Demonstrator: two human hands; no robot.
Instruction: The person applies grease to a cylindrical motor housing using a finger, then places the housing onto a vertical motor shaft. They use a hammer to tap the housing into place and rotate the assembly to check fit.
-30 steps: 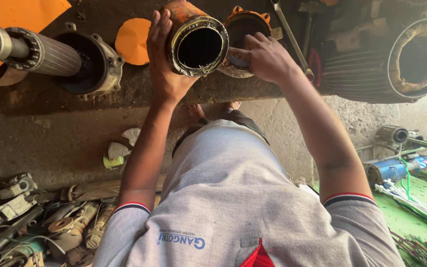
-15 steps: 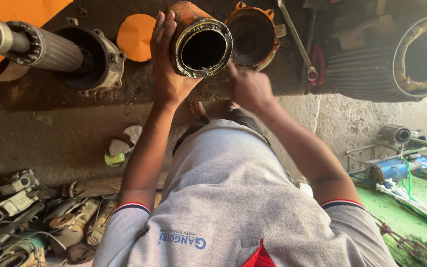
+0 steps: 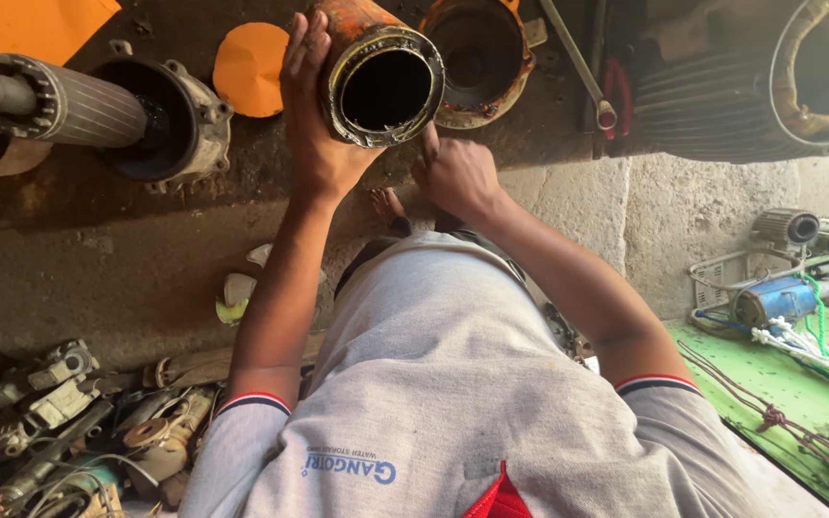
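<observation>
**Motor housing stripped and in hand, insides look empty**

From my seat, the orange motor housing [image 3: 376, 72] is bare: its bore is dark and hollow, rim grimy, paint rusted. My left hand [image 3: 314, 115] grips its side, propping it on the table [image 3: 69, 278] edge. My right hand [image 3: 458, 173] is loosely curled just below the rim, one finger pointing up, holding nothing. A second orange shell [image 3: 477, 58] sits behind, the rotor [image 3: 59, 105] lies off left. Reassembly seems undone.
</observation>
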